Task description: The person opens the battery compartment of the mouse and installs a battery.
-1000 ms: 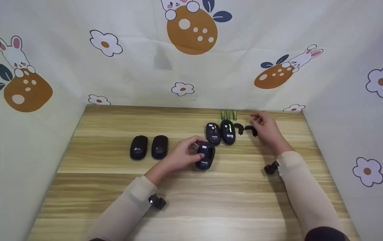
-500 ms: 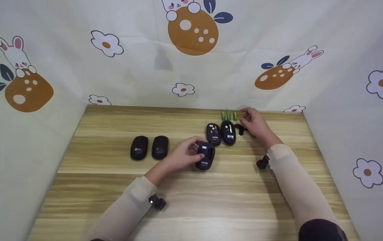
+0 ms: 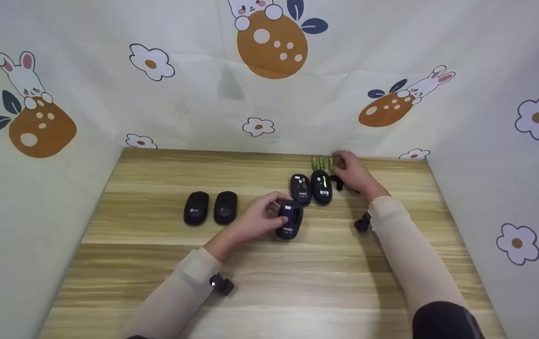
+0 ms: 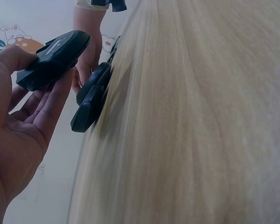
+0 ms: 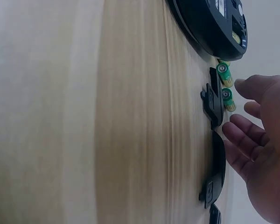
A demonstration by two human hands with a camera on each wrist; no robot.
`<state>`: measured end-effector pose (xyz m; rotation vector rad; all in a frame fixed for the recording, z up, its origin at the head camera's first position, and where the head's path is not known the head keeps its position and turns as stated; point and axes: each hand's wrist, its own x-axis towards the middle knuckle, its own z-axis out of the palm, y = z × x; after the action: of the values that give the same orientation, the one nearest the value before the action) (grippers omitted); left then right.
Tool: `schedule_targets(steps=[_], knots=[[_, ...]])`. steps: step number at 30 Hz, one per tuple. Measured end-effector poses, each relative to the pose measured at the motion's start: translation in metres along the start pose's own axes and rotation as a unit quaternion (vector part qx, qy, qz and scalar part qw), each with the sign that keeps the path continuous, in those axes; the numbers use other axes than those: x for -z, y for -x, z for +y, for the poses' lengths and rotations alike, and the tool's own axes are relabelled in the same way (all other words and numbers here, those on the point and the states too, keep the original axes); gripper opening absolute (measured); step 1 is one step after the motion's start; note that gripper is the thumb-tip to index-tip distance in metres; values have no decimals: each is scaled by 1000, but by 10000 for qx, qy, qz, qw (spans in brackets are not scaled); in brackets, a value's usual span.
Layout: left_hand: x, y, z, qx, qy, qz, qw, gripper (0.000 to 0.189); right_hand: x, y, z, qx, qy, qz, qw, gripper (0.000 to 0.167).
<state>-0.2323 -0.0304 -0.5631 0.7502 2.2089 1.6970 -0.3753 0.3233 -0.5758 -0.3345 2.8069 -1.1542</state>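
Observation:
My left hand (image 3: pixel 257 217) holds a black computer mouse (image 3: pixel 290 220) above the table, thumb on its upturned underside, where a dark battery slot shows. In the left wrist view the same mouse (image 4: pixel 56 58) sits between thumb and fingers. At the back of the table my right hand (image 3: pixel 354 173) is beside several green batteries (image 3: pixel 322 163) standing in a row. The right wrist view has the thumb and fingers apart around the nearest battery (image 5: pixel 227 99), and no grip on it is visible. Black battery covers (image 5: pixel 214 100) lie under and beside that hand.
Two upturned mice (image 3: pixel 300 189) (image 3: pixel 321 188) lie in front of the batteries, and batteries show in their slots. Another two mice (image 3: pixel 196 208) (image 3: pixel 225 207) lie right side up on the left. A patterned cloth wall (image 3: pixel 194 117) borders the wooden table (image 3: pixel 260 292).
My right hand has moved left from over the battery covers to the rightmost battery. The left hand keeps holding the mouse in the same place.

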Motion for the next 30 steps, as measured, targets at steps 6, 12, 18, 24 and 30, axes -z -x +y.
schedule_targets(steps=[6, 12, 18, 24, 30], knots=[[0, -1, -1, 4, -43, -5, 10000, 47, -1, -6, 3, -56, 264, -213, 9994, 59], [0, -1, -1, 34, -43, -11, 10000, 47, 0, -8, 5, -85, 497, -378, 9980, 62], [0, -1, -1, -2, -61, -48, 10000, 46, -1, -9, 6, -75, 335, -346, 9988, 56], [-1, 0, -2, -22, -79, -37, 10000, 47, -2, -8, 10, -101, -171, -162, 9997, 48], [-1, -1, -2, -20, -122, -43, 9999, 47, -3, -4, 11, -55, -708, 94, 9974, 49]])
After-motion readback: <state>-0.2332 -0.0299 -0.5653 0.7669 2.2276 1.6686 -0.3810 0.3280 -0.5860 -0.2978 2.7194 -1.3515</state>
